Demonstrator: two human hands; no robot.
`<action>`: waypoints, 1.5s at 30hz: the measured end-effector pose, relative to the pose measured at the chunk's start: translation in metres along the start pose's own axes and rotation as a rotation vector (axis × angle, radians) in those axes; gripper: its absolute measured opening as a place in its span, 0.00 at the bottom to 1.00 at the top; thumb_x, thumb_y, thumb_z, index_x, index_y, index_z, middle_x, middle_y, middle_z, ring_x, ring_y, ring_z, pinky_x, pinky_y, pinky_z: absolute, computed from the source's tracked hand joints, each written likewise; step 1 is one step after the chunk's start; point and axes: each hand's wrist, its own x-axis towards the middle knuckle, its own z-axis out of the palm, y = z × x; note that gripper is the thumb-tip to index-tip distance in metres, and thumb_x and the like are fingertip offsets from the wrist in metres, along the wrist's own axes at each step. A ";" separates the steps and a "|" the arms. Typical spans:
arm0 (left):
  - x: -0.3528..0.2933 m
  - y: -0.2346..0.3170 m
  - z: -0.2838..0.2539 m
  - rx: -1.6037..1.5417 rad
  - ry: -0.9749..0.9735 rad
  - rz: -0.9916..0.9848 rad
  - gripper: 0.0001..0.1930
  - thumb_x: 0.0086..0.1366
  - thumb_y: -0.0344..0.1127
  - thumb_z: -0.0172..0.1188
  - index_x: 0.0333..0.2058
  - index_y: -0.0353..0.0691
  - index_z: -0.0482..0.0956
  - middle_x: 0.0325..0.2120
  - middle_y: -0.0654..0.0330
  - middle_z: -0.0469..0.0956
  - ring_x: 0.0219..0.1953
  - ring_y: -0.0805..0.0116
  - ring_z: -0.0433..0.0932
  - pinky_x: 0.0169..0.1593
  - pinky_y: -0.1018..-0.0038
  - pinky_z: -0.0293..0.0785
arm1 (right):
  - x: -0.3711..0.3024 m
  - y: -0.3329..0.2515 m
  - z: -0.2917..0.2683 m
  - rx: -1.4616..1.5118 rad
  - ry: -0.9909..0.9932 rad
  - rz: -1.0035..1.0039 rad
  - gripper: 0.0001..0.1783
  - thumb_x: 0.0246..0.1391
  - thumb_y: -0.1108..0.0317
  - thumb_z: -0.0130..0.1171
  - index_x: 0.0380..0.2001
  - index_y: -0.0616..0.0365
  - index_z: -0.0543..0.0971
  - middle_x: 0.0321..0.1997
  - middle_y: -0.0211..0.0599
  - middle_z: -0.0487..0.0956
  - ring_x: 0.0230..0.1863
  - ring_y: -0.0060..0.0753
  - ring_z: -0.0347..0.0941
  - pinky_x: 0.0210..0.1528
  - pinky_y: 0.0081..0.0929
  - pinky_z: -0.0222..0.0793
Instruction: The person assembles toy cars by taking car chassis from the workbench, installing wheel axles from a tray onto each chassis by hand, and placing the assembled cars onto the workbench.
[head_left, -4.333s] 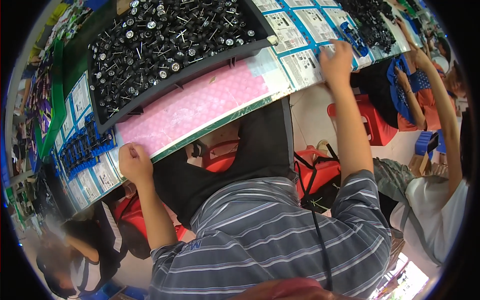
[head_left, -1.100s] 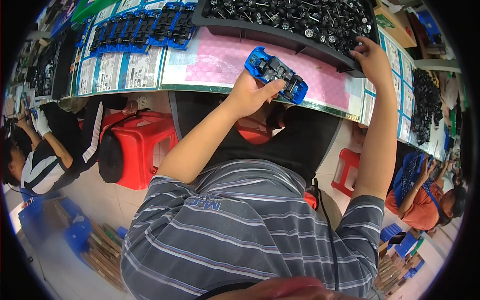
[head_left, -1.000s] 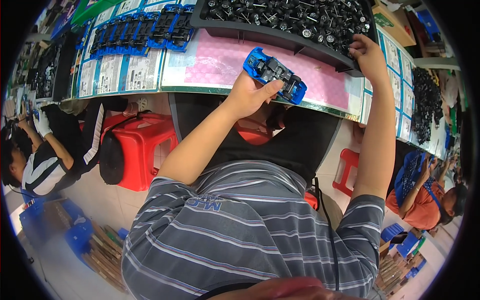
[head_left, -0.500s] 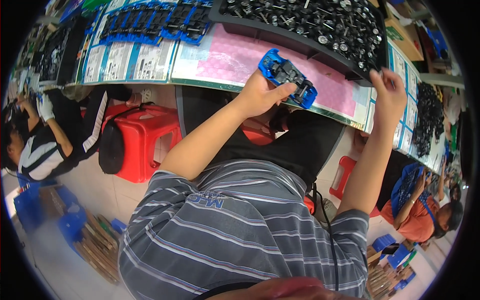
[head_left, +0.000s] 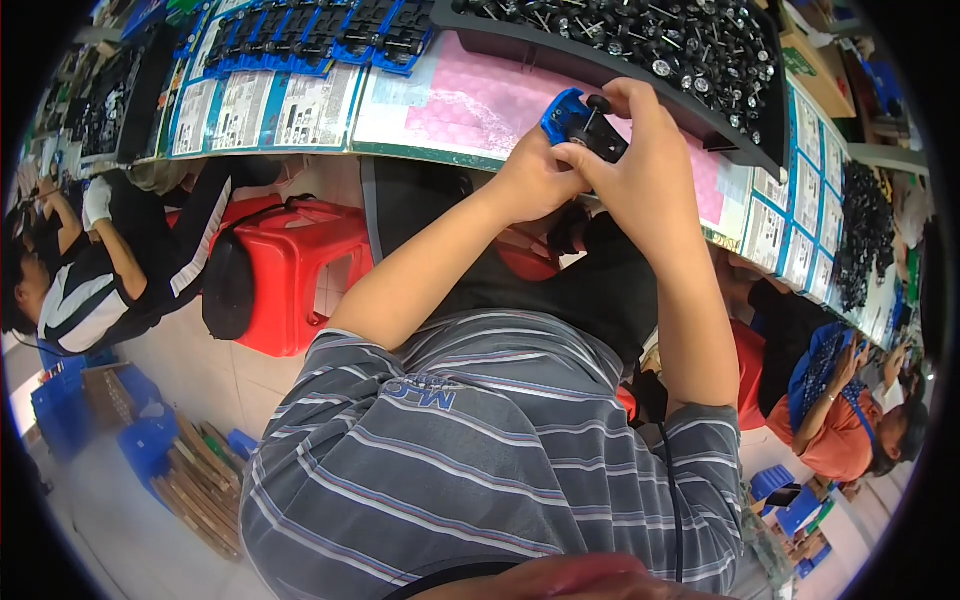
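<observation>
Glossy blue-and-black plastic toy car held over the pink-covered surface. Left hand, right hand: fingers clamped on it. I'd judge it light, stiff, slick; best gripped by its sides.

Tray of wheels on the table, a toy car held before it.
Left of the tray, a row of cars lies over sheets; to its right, a carton, then a heap of parts. A stool stands at the person's left.
</observation>
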 end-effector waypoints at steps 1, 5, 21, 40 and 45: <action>0.000 0.004 0.002 0.011 0.020 0.011 0.28 0.59 0.27 0.65 0.58 0.39 0.67 0.44 0.61 0.79 0.47 0.71 0.78 0.52 0.70 0.74 | 0.001 -0.001 0.001 0.002 -0.006 -0.007 0.33 0.37 0.65 0.76 0.47 0.63 0.73 0.44 0.48 0.80 0.47 0.51 0.75 0.52 0.40 0.71; 0.001 0.000 0.000 -0.081 -0.022 0.082 0.31 0.57 0.25 0.63 0.60 0.40 0.66 0.45 0.61 0.78 0.47 0.72 0.77 0.52 0.70 0.74 | 0.001 -0.002 -0.002 -0.010 -0.046 -0.070 0.32 0.37 0.66 0.77 0.47 0.62 0.76 0.44 0.45 0.82 0.47 0.43 0.79 0.50 0.33 0.73; -0.094 0.035 -0.112 -0.388 0.341 -0.158 0.24 0.73 0.41 0.53 0.61 0.37 0.61 0.53 0.49 0.75 0.54 0.60 0.77 0.59 0.61 0.72 | -0.060 0.145 -0.001 -0.281 0.252 0.114 0.06 0.57 0.70 0.62 0.33 0.63 0.80 0.31 0.39 0.77 0.30 0.35 0.74 0.33 0.30 0.70; -0.096 0.105 -0.521 0.127 1.141 -0.184 0.18 0.68 0.45 0.61 0.45 0.34 0.79 0.40 0.58 0.83 0.37 0.66 0.81 0.43 0.68 0.78 | -0.055 0.143 0.002 -0.337 0.248 0.152 0.08 0.58 0.68 0.61 0.35 0.64 0.79 0.30 0.37 0.74 0.27 0.30 0.70 0.31 0.27 0.67; -0.074 0.108 -0.597 0.329 1.164 -0.203 0.27 0.63 0.49 0.67 0.49 0.30 0.77 0.44 0.51 0.82 0.43 0.61 0.80 0.51 0.66 0.73 | -0.052 0.141 0.010 -0.293 0.241 0.153 0.07 0.57 0.69 0.60 0.33 0.64 0.78 0.31 0.40 0.75 0.28 0.36 0.71 0.30 0.32 0.67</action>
